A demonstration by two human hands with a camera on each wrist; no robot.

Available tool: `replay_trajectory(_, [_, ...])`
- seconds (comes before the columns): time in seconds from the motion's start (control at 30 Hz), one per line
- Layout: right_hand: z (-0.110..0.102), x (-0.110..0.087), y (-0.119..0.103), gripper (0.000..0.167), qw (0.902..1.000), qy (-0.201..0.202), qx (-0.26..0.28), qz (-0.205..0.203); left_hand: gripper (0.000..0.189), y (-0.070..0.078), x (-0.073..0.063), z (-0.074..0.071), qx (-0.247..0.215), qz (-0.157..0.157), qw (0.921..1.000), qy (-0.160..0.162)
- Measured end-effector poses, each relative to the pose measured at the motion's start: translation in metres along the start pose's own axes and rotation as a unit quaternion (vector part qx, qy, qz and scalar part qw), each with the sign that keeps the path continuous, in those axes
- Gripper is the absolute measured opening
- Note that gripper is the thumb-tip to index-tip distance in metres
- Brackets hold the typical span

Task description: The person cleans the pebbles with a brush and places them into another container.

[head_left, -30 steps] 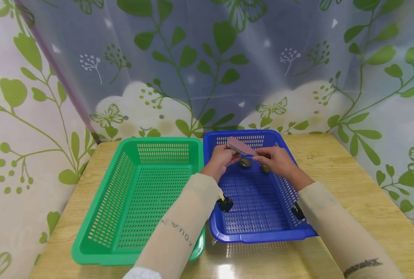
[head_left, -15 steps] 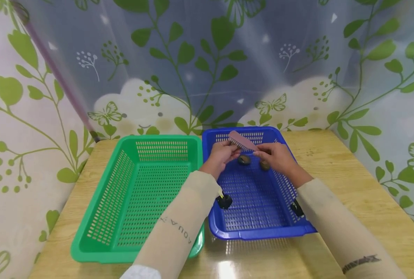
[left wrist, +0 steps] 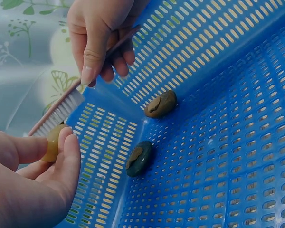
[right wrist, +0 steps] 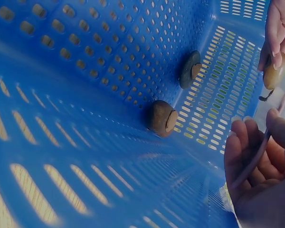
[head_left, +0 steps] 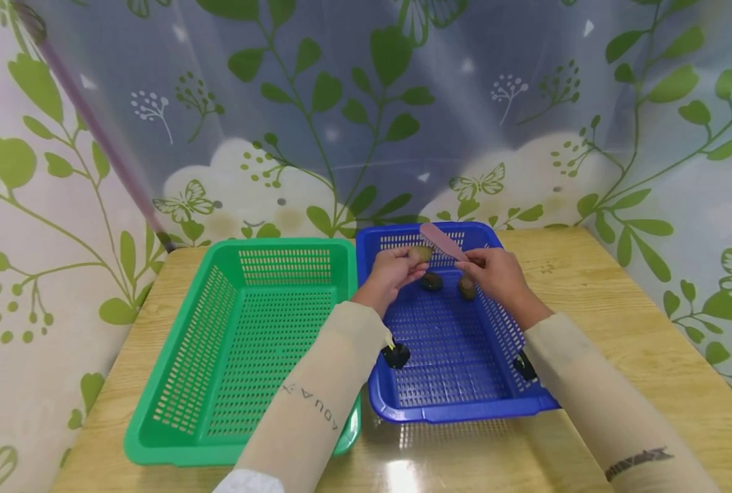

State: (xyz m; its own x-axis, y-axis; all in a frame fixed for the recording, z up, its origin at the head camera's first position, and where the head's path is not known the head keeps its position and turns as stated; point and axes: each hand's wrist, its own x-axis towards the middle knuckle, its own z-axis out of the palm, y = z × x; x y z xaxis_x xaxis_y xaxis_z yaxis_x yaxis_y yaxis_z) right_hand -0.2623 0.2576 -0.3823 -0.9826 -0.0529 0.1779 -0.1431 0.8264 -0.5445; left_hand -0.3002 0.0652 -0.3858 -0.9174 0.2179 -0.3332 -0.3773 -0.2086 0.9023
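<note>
While your left hand (head_left: 393, 270) pinches a stone (left wrist: 52, 144), partly covered, over the blue basket (head_left: 458, 415), your right hand (head_left: 496, 275) grips a brush (head_left: 442, 241): handle (left wrist: 123, 42) partly hidden, bristles (right wrist: 275, 97) blurred in the right wrist view.

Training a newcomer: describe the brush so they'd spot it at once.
Find the blue basket, right of the green basket. Above its far end, the right hand grips the slim pink brush; pale bristles set it apart from the rounded yellowish stone in the left hand.
</note>
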Motion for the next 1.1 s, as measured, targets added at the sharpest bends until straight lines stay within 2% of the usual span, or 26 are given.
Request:
replay_trajectory(0.43, [0.0016, 0.0007, -0.0013, 0.032, 0.9993, -0.030, 0.022, 0.006, 0.033, -0.0014, 0.0003, -0.0003, -0.001, -0.005, 1.0000, -0.001])
replay_trajectory(0.67, [0.0019, 0.0009, -0.0012, 0.032, 0.9987, -0.029, 0.030, -0.031, 0.032, -0.0014, 0.0004, -0.0004, 0.000, -0.001, 1.0000, -0.006])
replay_trajectory(0.83, [0.0028, 0.0001, -0.0017, 0.034, 0.9963, -0.057, 0.042, -0.049, 0.030, -0.0022, -0.0004, 0.0001, 0.007, -0.001, 1.0000, -0.005])
replay_trajectory(1.1, [0.0032, -0.0007, -0.0029, 0.029, 0.9900, -0.088, 0.082, -0.074, 0.029, -0.0036, 0.0015, 0.0008, 0.011, 0.005, 0.9999, 0.006])
